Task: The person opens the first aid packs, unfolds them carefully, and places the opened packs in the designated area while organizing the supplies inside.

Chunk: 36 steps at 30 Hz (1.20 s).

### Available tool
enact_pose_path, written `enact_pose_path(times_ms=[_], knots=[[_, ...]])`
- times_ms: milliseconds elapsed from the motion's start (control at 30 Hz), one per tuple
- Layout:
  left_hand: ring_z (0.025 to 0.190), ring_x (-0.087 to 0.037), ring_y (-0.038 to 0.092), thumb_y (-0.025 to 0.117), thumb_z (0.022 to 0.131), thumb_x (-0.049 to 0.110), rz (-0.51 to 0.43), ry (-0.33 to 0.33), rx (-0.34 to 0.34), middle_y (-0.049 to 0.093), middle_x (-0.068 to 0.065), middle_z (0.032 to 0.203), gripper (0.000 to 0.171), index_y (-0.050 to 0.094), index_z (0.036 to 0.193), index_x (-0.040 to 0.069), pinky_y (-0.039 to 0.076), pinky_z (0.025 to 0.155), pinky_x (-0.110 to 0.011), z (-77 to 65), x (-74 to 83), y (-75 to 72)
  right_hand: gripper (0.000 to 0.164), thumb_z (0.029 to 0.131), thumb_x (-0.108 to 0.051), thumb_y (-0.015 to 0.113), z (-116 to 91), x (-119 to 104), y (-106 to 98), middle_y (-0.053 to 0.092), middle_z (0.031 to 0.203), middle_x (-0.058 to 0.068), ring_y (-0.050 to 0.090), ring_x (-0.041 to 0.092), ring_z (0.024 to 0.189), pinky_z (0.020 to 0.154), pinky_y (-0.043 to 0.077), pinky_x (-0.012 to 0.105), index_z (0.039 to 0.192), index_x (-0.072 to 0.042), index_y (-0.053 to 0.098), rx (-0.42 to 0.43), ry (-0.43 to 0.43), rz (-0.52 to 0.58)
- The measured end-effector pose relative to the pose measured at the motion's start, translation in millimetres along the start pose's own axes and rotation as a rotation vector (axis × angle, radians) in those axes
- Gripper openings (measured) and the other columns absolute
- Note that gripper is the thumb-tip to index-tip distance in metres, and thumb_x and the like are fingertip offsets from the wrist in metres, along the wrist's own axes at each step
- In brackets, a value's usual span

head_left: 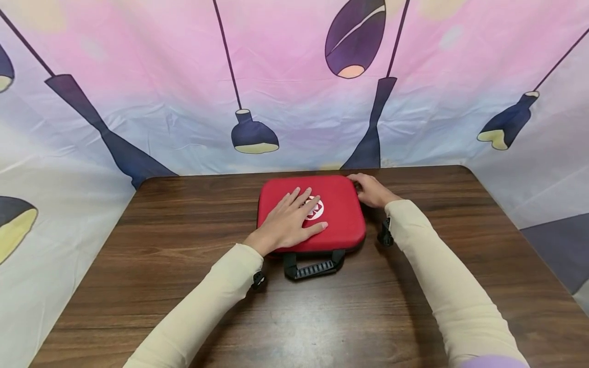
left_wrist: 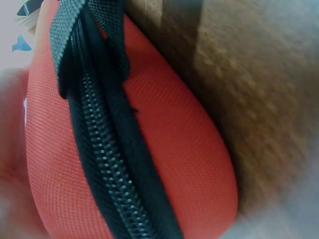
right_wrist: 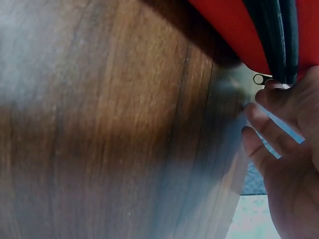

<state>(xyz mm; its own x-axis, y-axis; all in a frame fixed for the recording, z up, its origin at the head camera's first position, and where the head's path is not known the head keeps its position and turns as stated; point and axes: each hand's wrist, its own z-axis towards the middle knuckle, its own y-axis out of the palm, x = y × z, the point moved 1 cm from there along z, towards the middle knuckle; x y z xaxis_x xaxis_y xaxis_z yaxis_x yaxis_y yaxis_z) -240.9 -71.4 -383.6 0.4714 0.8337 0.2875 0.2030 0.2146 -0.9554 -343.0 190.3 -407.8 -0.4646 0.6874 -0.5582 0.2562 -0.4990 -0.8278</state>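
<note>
A red zippered case [head_left: 340, 204] lies flat on the wooden table, its black handle [head_left: 315, 269] toward the person. Spread fingers of the left hand [head_left: 287, 220] rest on the lid, partly covering a round white emblem [head_left: 315, 208]. Black zipper teeth [left_wrist: 107, 154] run closed along the side in the left wrist view. At the case's far right corner, the right hand [head_left: 371, 190] has its thumb and forefinger pinched at the end of the zipper. A small metal zipper pull [right_wrist: 259, 79] sticks out beside these fingertips, and the other fingers are loosely bent.
The brown wooden table [head_left: 184, 220] extends around the case on all sides. Its far edge runs close behind the case, in front of a printed cloth backdrop [head_left: 184, 92]. Each wrist carries a small black camera mount [head_left: 385, 232].
</note>
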Motion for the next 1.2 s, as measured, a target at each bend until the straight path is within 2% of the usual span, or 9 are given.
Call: enact_pose_path(times_ms=[200,500,833,1033,1200], knots=[[0.155,-0.031,0.007,0.053,0.095,0.064,-0.025,0.014,0.016,0.016,-0.005,0.169,0.082,0.029,0.162,0.022,0.005,0.125,-0.045,-8.8,-2.0,1.2,0.033,0.097,0.009,0.048,-2,-2,1,0.063,0.118,0.025,0.056,0.033,0.096,0.081,0.046,0.043,0.126,0.008,0.064,0.010,-0.003,0.013],[0.156,-0.030,0.007,0.051,0.096,0.063,-0.024,0.016,0.035,0.015,-0.005,0.169,0.081,0.028,0.162,0.022,0.004,0.125,-0.043,-10.6,2.1,4.3,0.019,0.098,0.005,0.053,-2,2,3,0.068,0.104,0.019,0.060,0.032,0.092,0.083,0.048,0.045,0.106,0.003,0.070,0.050,0.042,0.012],[0.155,-0.029,0.008,0.051,0.096,0.064,0.000,0.009,0.057,0.016,-0.005,0.169,0.081,0.027,0.162,0.024,0.006,0.125,-0.043,-8.8,-0.1,7.0,0.018,0.099,0.002,0.054,-5,-1,-1,0.067,0.109,0.024,0.064,0.035,0.096,0.085,0.053,0.048,0.109,0.008,0.068,0.087,0.122,0.006],[0.155,-0.029,0.008,0.048,0.096,0.066,0.031,-0.011,0.060,0.015,-0.005,0.169,0.080,0.027,0.162,0.026,0.006,0.125,-0.043,-9.9,-1.5,6.9,0.013,0.097,0.001,0.059,-6,-7,-3,0.070,0.101,0.022,0.067,0.034,0.093,0.084,0.054,0.047,0.103,0.006,0.070,0.151,0.097,-0.054],[0.156,-0.029,0.008,0.046,0.096,0.068,0.042,-0.023,0.057,0.014,-0.004,0.169,0.080,0.026,0.162,0.026,0.006,0.125,-0.043,-10.2,0.5,7.3,0.015,0.096,0.002,0.058,-9,-10,-1,0.067,0.104,0.022,0.065,0.034,0.094,0.083,0.053,0.046,0.105,0.007,0.070,0.155,0.085,-0.112]])
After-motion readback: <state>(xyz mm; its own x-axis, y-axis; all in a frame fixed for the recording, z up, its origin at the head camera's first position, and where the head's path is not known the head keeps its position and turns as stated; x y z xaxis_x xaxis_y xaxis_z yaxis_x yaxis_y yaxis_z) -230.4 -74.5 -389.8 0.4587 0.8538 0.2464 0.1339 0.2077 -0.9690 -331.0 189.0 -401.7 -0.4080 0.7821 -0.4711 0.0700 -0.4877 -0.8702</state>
